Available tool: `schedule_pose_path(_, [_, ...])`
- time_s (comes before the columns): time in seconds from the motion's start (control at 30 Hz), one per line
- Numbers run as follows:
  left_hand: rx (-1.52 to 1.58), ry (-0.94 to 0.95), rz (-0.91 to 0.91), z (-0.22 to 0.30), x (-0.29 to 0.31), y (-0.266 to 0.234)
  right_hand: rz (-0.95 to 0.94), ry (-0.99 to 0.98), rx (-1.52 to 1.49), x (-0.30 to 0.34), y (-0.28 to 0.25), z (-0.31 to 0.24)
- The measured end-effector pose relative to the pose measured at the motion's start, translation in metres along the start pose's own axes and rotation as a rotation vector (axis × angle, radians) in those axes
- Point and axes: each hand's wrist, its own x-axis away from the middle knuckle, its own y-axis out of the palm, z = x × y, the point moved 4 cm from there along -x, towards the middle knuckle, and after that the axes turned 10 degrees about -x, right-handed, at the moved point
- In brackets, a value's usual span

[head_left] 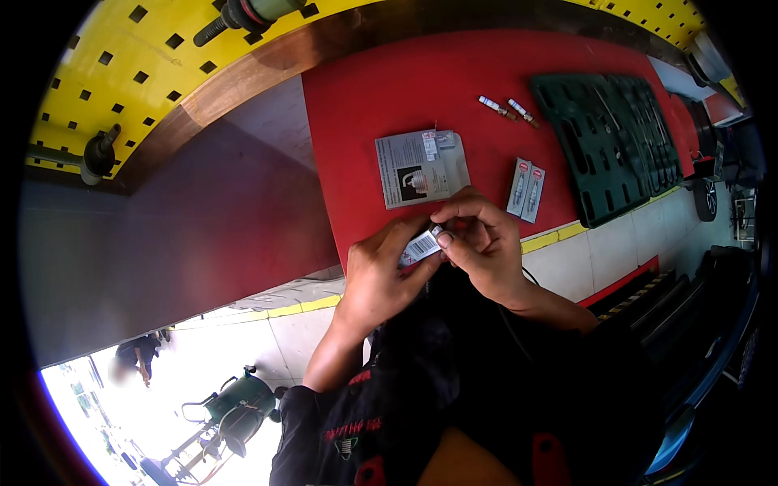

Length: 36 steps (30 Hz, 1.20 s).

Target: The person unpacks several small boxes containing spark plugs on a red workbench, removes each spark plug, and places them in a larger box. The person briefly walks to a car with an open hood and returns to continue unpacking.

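Observation:
A small white and grey spark plug box point(419, 248) with a barcode is held tilted just over the near edge of the red table. My left hand point(374, 266) is closed round its lower end. At its upper end, the thumb and forefinger of my right hand point(488, 247) pinch the end flap; what is inside the box is hidden. Just beyond my hands lies a larger grey carton point(397, 166), with a spark plug pictured on it. Two small boxes point(525, 190) lie side by side to the right. Farther back rest two loose spark plugs point(497, 108).
A dark green tool case point(608, 142) lies open on the right of the red tabletop point(348, 113). Behind the table stands a yellow perforated panel point(121, 69) with parts hung on it. At the lower left are a green machine point(243, 401) and another person point(139, 356).

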Motion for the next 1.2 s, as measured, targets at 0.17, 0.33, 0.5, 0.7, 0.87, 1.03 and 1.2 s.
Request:
schedule_pose_path(0.17, [-0.086, -0.003, 0.019, 0.000, 0.001, 0.000, -0.029, 0.005, -0.103, 0.003, -0.002, 0.008])
schedule_pose_path(0.33, [-0.074, -0.041, 0.043, 0.000, -0.002, 0.001, -0.045, -0.114, 0.077, 0.009, 0.001, 0.005])
schedule_pose_path(0.5, [0.015, -0.065, 0.120, 0.001, -0.003, 0.008, -0.085, -0.184, 0.229, 0.010, 0.005, 0.000])
schedule_pose_path(0.7, [0.072, -0.117, 0.129, 0.008, -0.005, 0.016, -0.148, -0.132, 0.217, -0.002, -0.003, -0.004])
schedule_pose_path(0.87, [0.285, 0.020, 0.121, 0.016, -0.005, 0.016, -0.072, -0.185, 0.182, -0.001, -0.004, -0.012])
schedule_pose_path(1.03, [0.387, 0.145, 0.204, 0.011, 0.005, 0.015, -0.121, -0.306, 0.274, 0.001, -0.005, -0.012])
schedule_pose_path(1.2, [0.442, 0.190, 0.225, 0.007, 0.014, 0.018, -0.220, -0.344, 0.330, 0.002, -0.004, -0.020])
